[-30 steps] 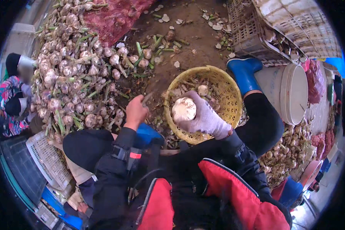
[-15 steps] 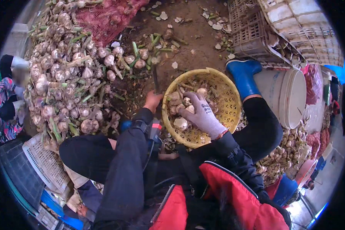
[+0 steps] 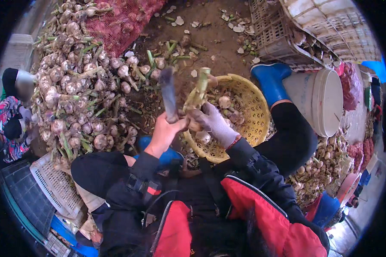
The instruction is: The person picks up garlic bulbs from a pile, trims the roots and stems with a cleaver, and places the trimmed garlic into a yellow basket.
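Observation:
My left hand [image 3: 167, 132], bare, is closed round the handle of a knife [image 3: 167, 96] whose blade points up and away from me. Gloved in pale grey, my right hand [image 3: 215, 123] grips a garlic bulb [image 3: 194, 124] with a thick green stalk standing up from it. Both hands meet at the bulb, over the left side of a yellow basket [image 3: 261, 100]. Inside the basket lie several garlic bulbs [image 3: 224, 102], and a pale one sits just under my right hand.
A large garlic heap [image 3: 68, 94] and a red mesh bag [image 3: 120, 25] are at the left. Blue boots [image 3: 272, 81], a white bucket [image 3: 328, 103] and plastic crates [image 3: 270, 32] stand around. Another person [image 3: 13, 115] is at the far left. Scraps litter the ground.
My right hand has come up from the basket's middle and now holds a stalked garlic bulb. My left hand has raised the knife and brought it beside the bulb.

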`<action>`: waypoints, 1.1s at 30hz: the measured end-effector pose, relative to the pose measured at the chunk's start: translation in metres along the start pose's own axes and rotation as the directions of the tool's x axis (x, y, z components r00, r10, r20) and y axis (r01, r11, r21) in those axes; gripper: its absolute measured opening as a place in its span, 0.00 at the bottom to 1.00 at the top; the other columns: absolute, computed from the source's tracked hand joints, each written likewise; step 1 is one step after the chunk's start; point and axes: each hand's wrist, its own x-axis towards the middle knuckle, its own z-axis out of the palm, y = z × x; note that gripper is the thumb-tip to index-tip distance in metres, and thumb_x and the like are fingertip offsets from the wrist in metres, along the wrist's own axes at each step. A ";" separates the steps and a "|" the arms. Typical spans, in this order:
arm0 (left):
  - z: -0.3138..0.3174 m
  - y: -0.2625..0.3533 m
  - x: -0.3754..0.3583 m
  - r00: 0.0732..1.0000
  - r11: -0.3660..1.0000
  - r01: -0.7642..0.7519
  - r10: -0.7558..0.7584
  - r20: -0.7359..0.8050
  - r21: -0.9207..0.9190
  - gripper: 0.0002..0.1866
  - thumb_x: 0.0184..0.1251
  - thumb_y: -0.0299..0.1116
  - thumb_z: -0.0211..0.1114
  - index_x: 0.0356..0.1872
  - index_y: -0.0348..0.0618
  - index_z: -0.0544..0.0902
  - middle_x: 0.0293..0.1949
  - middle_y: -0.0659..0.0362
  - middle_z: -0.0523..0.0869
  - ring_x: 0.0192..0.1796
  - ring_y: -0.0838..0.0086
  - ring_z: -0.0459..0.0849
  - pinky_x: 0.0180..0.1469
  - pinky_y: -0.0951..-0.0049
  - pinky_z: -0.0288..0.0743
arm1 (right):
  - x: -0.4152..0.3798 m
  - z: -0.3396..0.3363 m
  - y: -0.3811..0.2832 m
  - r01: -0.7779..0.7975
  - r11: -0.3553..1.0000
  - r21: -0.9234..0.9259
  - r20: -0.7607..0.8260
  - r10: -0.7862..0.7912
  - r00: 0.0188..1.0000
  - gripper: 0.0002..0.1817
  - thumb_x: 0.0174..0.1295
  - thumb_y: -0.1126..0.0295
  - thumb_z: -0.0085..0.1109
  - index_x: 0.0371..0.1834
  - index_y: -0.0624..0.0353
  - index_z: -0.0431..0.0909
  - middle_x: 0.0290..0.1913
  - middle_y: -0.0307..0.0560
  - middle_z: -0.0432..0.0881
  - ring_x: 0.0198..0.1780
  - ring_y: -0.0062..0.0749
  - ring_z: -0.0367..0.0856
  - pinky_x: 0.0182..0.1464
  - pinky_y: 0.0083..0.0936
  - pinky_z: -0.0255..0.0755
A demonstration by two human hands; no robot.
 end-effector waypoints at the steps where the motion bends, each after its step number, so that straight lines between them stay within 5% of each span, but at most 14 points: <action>1: 0.002 -0.002 -0.004 0.999 1.000 -0.025 0.025 0.037 -0.011 0.12 0.54 0.25 0.69 0.40 0.37 0.80 0.33 0.63 0.82 0.33 0.77 0.80 0.37 0.76 0.73 | 0.000 -0.002 0.003 0.045 0.997 -0.068 0.029 -0.043 0.999 0.28 0.59 0.59 0.60 0.59 0.62 0.68 0.46 0.48 0.80 0.44 0.31 0.76 0.47 0.31 0.70; 4: 0.006 0.010 -0.019 0.821 0.612 -0.459 0.569 0.044 0.644 0.14 0.48 0.25 0.69 0.39 0.41 0.79 0.34 0.60 0.80 0.34 0.65 0.82 0.36 0.71 0.74 | -0.005 -0.014 0.002 0.167 0.875 -0.455 0.091 -0.141 0.986 0.24 0.55 0.62 0.60 0.55 0.58 0.72 0.44 0.54 0.81 0.45 0.42 0.80 0.44 0.37 0.72; 8: -0.025 -0.005 -0.012 0.894 0.368 -0.283 0.436 0.104 0.885 0.13 0.46 0.32 0.69 0.33 0.42 0.77 0.35 0.53 0.78 0.40 0.50 0.78 0.39 0.55 0.72 | -0.029 -0.016 -0.006 0.275 0.654 -0.704 0.192 -0.198 0.961 0.22 0.51 0.63 0.60 0.50 0.56 0.74 0.39 0.58 0.80 0.46 0.53 0.77 0.47 0.42 0.71; 16: -0.035 -0.041 -0.016 0.876 0.415 -0.255 0.481 0.027 0.873 0.13 0.44 0.23 0.63 0.36 0.42 0.79 0.37 0.49 0.81 0.44 0.49 0.78 0.43 0.56 0.73 | -0.038 -0.017 -0.005 0.307 0.621 -0.721 0.132 -0.311 0.941 0.24 0.50 0.61 0.62 0.50 0.60 0.74 0.41 0.58 0.80 0.48 0.52 0.76 0.50 0.41 0.70; 17: -0.064 -0.063 -0.001 0.968 0.458 -0.026 0.233 -0.092 0.888 0.15 0.45 0.22 0.62 0.39 0.40 0.81 0.39 0.48 0.83 0.45 0.48 0.79 0.45 0.57 0.73 | -0.043 -0.019 -0.007 0.304 0.642 -0.704 0.109 -0.325 0.940 0.24 0.50 0.62 0.63 0.50 0.60 0.74 0.41 0.58 0.79 0.48 0.52 0.76 0.50 0.40 0.70; 19: -0.075 -0.048 -0.005 0.975 0.576 0.053 0.148 -0.167 0.816 0.15 0.48 0.22 0.62 0.41 0.37 0.82 0.35 0.50 0.85 0.42 0.54 0.83 0.44 0.62 0.75 | -0.048 -0.025 -0.028 0.319 0.729 -0.606 0.104 -0.325 0.940 0.25 0.49 0.62 0.64 0.51 0.60 0.74 0.43 0.56 0.79 0.49 0.51 0.76 0.50 0.39 0.69; 20: -0.063 -0.035 -0.010 0.992 0.912 0.123 -0.114 -0.046 0.392 0.17 0.51 0.24 0.62 0.46 0.35 0.81 0.37 0.55 0.85 0.41 0.64 0.84 0.45 0.68 0.77 | -0.049 -0.025 -0.025 0.359 0.741 -0.568 0.116 -0.359 0.926 0.25 0.49 0.62 0.64 0.51 0.59 0.74 0.45 0.55 0.79 0.51 0.50 0.75 0.53 0.39 0.69; 21: -0.041 -0.013 -0.021 0.992 0.910 0.125 -0.117 -0.043 0.396 0.17 0.51 0.24 0.62 0.46 0.35 0.81 0.37 0.55 0.85 0.41 0.64 0.84 0.45 0.68 0.77 | -0.047 -0.027 -0.025 0.409 0.740 -0.534 0.134 -0.404 0.905 0.25 0.49 0.62 0.64 0.51 0.58 0.75 0.48 0.55 0.78 0.52 0.50 0.74 0.55 0.38 0.68; 23: -0.008 0.013 -0.028 0.888 0.751 0.452 -0.329 0.322 -0.481 0.15 0.55 0.20 0.57 0.45 0.38 0.81 0.39 0.61 0.84 0.39 0.74 0.82 0.42 0.72 0.75 | -0.042 -0.022 -0.019 0.629 0.661 -0.409 0.369 -0.511 0.776 0.29 0.50 0.61 0.64 0.58 0.56 0.71 0.61 0.50 0.70 0.64 0.45 0.67 0.67 0.35 0.57; 24: -0.002 0.007 -0.027 0.886 0.747 0.457 -0.332 0.324 -0.483 0.15 0.55 0.20 0.57 0.45 0.38 0.81 0.39 0.61 0.84 0.39 0.74 0.82 0.42 0.72 0.75 | -0.048 -0.015 -0.018 0.514 0.840 -0.176 0.313 -0.447 0.838 0.32 0.51 0.60 0.64 0.61 0.58 0.68 0.62 0.50 0.69 0.64 0.41 0.66 0.67 0.33 0.57; 28: 0.015 -0.004 -0.022 0.991 0.988 -0.068 0.083 0.103 -0.136 0.17 0.51 0.20 0.59 0.46 0.36 0.80 0.37 0.62 0.83 0.40 0.77 0.80 0.43 0.75 0.73 | -0.036 -0.012 -0.006 -0.070 0.945 0.318 0.217 -0.001 0.976 0.37 0.55 0.58 0.63 0.65 0.62 0.59 0.59 0.50 0.70 0.61 0.29 0.69 0.64 0.27 0.61; 29: 0.018 -0.004 -0.025 0.952 0.941 -0.301 0.288 0.100 0.153 0.18 0.50 0.20 0.60 0.45 0.35 0.80 0.35 0.63 0.83 0.40 0.77 0.80 0.43 0.75 0.73 | -0.036 -0.015 -0.003 -0.073 0.944 0.322 0.212 0.003 0.977 0.37 0.55 0.58 0.63 0.65 0.62 0.59 0.59 0.50 0.70 0.61 0.29 0.69 0.64 0.27 0.61; 31: 0.022 0.005 -0.034 0.967 0.960 -0.225 0.201 0.155 0.164 0.18 0.48 0.19 0.61 0.45 0.38 0.79 0.43 0.58 0.83 0.46 0.67 0.82 0.47 0.69 0.75 | -0.041 -0.020 -0.019 -0.176 0.984 0.006 0.265 0.168 0.949 0.36 0.56 0.61 0.63 0.66 0.59 0.59 0.59 0.45 0.70 0.58 0.26 0.70 0.58 0.21 0.65; 33: 0.018 0.004 -0.032 0.789 0.553 -0.534 0.598 0.141 0.640 0.15 0.43 0.19 0.63 0.36 0.41 0.78 0.39 0.57 0.81 0.44 0.60 0.81 0.45 0.69 0.74 | -0.039 -0.017 -0.011 -0.135 0.984 0.119 0.234 0.104 0.967 0.41 0.53 0.67 0.68 0.68 0.59 0.55 0.57 0.44 0.72 0.55 0.26 0.73 0.57 0.21 0.68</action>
